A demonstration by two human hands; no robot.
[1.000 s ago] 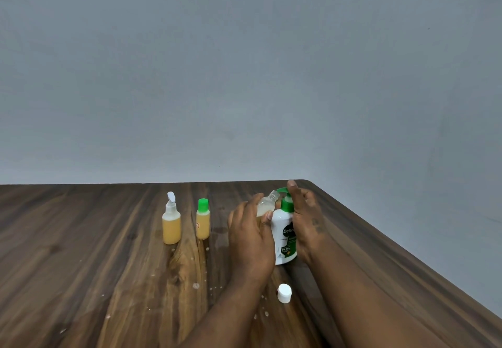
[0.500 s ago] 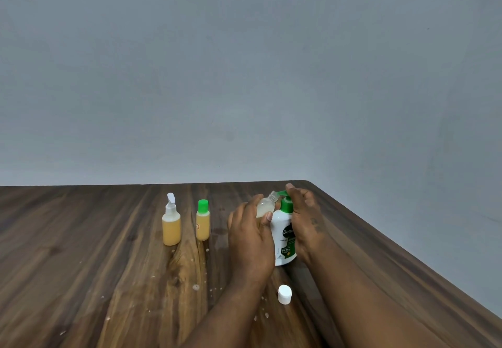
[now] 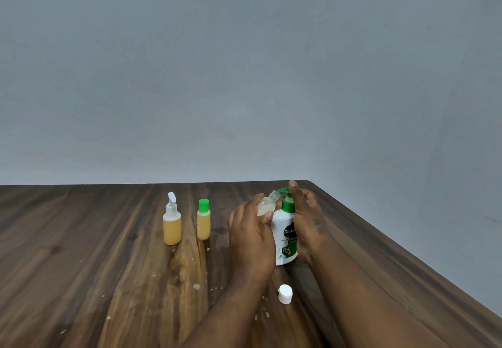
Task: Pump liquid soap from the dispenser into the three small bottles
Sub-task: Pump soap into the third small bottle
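So the person is tilting the third small bottle (image 3: 267, 204) in the left hand (image 3: 251, 235), fingers wrapped around it, mouth angled up to the green pump nozzle (image 3: 282, 190) — probably so the soap drops straight in. The right hand (image 3: 305, 220) is gripping the dispenser (image 3: 285, 235), one finger on the pump head, steadying it. Its label is reading "Detto…", partly hidden. Two filled bottles, one spray-topped (image 3: 172, 221) and one green-capped (image 3: 203, 220), are standing well left, and a white cap (image 3: 285, 294) is waiting nearby on the table (image 3: 81, 266).
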